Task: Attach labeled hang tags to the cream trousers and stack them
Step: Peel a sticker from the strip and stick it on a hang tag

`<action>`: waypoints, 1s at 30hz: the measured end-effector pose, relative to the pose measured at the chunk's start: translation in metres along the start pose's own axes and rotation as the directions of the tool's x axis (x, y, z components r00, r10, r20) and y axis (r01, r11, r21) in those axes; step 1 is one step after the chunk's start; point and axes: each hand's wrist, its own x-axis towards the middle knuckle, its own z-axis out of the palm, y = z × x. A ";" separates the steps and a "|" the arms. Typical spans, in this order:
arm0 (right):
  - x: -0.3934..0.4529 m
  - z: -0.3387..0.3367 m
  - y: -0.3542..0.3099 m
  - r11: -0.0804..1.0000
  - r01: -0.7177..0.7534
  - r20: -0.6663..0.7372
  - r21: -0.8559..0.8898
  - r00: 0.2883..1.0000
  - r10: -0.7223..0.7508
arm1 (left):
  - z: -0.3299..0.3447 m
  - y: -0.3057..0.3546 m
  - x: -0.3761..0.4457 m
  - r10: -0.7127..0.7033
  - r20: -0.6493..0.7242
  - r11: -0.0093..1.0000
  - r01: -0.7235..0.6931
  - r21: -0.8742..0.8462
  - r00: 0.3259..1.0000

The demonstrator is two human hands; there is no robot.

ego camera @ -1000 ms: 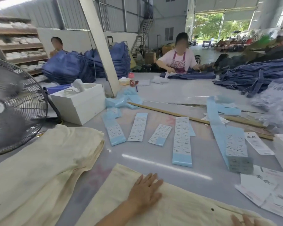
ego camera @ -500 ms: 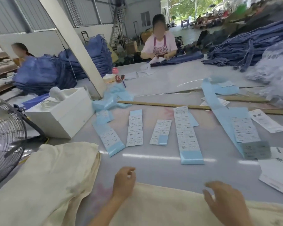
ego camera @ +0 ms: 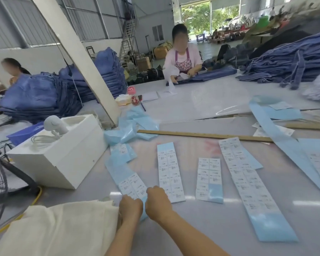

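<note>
warehouse floor, pale glossy worktop [ego camera: 201, 108] and it's busy. half a second ago both hands hovered over the cloth; now they've gone forward to the leftmost label strip [ego camera: 127, 174]. left hand [ego camera: 130, 206] and right hand [ego camera: 156, 200] sit knuckle to knuckle on its near blue end, fingers curled under, apparently pinching it. cream trousers [ego camera: 59, 228] lie at lower left, touching the left hand. three more label sheets [ego camera: 171, 172] line up to the right, print too blurred to read. wooden ruler [ego camera: 201, 134] lies beyond them.
</note>
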 end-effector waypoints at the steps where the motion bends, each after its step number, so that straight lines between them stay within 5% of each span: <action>1: 0.011 0.005 -0.001 1.000 -0.015 0.005 -0.021 1.000 0.015 | 0.001 0.002 0.006 -0.024 -0.005 0.999 0.024 -0.027 1.000; 8: 0.037 0.026 0.006 0.979 0.023 0.042 -0.204 0.999 -0.015 | 0.007 -0.006 0.024 -0.091 0.013 0.955 0.091 -0.282 0.996; 14: 0.037 0.008 0.023 0.992 0.055 0.076 -0.114 0.996 -0.046 | 0.008 -0.019 0.004 0.005 -0.084 0.935 -0.035 -0.352 0.996; 19: 0.037 0.002 0.023 0.956 0.281 -0.080 -0.078 0.954 -0.287 | 0.007 -0.024 -0.006 0.092 -0.064 0.933 -0.109 -0.343 0.994; 25: 0.035 -0.007 0.019 0.911 0.404 -0.084 -0.083 0.908 -0.411 | -0.001 -0.025 -0.017 0.033 0.103 0.754 0.043 -0.655 0.994; 30: 0.032 -0.010 0.016 0.755 0.599 -0.029 -0.268 0.778 -0.628 | -0.006 -0.019 -0.023 0.093 0.133 0.776 0.011 -0.630 0.987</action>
